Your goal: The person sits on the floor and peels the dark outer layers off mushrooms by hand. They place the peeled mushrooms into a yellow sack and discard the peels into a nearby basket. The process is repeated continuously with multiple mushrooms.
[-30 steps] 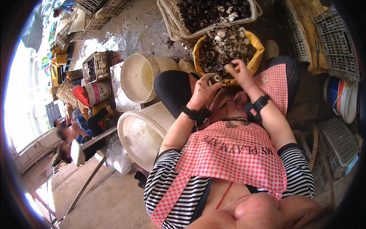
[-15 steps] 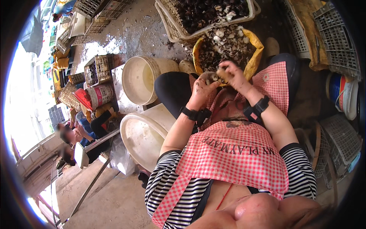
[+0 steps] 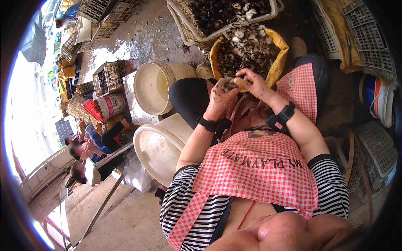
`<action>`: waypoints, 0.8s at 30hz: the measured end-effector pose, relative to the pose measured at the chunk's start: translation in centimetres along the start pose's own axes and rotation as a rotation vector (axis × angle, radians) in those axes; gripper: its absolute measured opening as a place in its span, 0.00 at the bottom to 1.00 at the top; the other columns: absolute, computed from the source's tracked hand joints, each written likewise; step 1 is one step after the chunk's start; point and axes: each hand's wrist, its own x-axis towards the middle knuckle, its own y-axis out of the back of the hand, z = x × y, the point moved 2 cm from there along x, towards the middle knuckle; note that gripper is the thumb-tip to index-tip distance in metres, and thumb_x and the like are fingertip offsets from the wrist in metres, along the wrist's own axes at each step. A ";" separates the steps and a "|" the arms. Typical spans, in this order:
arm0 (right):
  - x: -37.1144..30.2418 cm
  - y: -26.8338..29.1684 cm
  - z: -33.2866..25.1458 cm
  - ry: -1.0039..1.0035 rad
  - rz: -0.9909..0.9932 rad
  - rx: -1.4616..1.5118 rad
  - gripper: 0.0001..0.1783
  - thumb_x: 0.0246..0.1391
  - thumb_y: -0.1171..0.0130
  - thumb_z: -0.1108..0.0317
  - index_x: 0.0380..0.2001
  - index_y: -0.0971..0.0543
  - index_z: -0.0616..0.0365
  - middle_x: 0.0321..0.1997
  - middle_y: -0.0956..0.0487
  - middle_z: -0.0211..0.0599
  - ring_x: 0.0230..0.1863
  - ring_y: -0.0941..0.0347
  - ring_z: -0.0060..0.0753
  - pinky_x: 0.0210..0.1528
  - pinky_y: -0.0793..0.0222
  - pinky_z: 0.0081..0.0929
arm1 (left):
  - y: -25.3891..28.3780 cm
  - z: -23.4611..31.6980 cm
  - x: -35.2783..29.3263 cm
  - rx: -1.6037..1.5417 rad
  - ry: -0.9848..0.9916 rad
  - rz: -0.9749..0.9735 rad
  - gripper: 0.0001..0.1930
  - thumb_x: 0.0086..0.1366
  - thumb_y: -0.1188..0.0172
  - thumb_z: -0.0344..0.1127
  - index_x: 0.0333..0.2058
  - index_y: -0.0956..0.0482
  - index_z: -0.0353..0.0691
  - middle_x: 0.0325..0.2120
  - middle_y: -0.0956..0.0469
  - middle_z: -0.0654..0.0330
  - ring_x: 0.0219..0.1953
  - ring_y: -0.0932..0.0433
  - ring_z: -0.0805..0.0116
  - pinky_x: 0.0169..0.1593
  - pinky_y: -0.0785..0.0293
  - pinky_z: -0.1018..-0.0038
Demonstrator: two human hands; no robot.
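My left hand (image 3: 220,98) grips a muddy shellfish (image 3: 227,83) in front of my knees. My right hand (image 3: 255,83) is closed on a small wooden-handled tool (image 3: 241,82) pressed against that shell. Both wrists carry black bands. A red checked apron (image 3: 259,167) covers my lap. Just beyond my hands stands a yellow sack (image 3: 251,48) full of shells.
A white basket of dark shellfish (image 3: 226,14) sits behind the sack. Two cream buckets (image 3: 157,88) (image 3: 159,148) stand at my left. Plastic crates (image 3: 364,37) line the right, with a blue and white pail (image 3: 377,102). People sit at the far left (image 3: 90,146) on wet concrete.
My hands have stayed together at the shell, shifting slightly; the right hand has worked the tool against it. The camera tilted a little.
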 end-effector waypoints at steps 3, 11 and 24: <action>1.4 2.5 3.8 -0.171 0.207 0.044 0.22 0.63 0.40 0.46 0.40 0.22 0.56 0.29 0.25 0.22 0.28 0.34 0.19 0.34 0.32 0.22 | 0.7 0.8 -0.1 0.175 0.084 -0.003 0.15 0.64 0.37 0.31 0.48 0.23 0.33 0.32 0.22 0.67 0.30 0.27 0.79 0.35 0.28 0.80; -0.5 0.3 -2.2 -0.031 -0.188 0.195 0.16 0.68 0.44 0.57 0.50 0.21 0.57 0.45 0.21 0.25 0.45 0.27 0.15 0.46 0.29 0.19 | 0.1 -0.2 0.1 -0.163 0.245 -0.142 0.10 0.71 0.46 0.35 0.42 0.21 0.34 0.31 0.21 0.64 0.28 0.28 0.79 0.34 0.31 0.81; 0.0 1.9 -1.0 -0.122 -0.100 -0.131 0.26 0.63 0.41 0.46 0.37 0.21 0.64 0.32 0.18 0.42 0.33 0.22 0.39 0.37 0.28 0.37 | 0.2 -2.6 2.7 0.526 -0.218 -0.052 0.20 0.64 0.39 0.27 0.56 0.27 0.35 0.38 0.20 0.62 0.34 0.24 0.79 0.38 0.25 0.78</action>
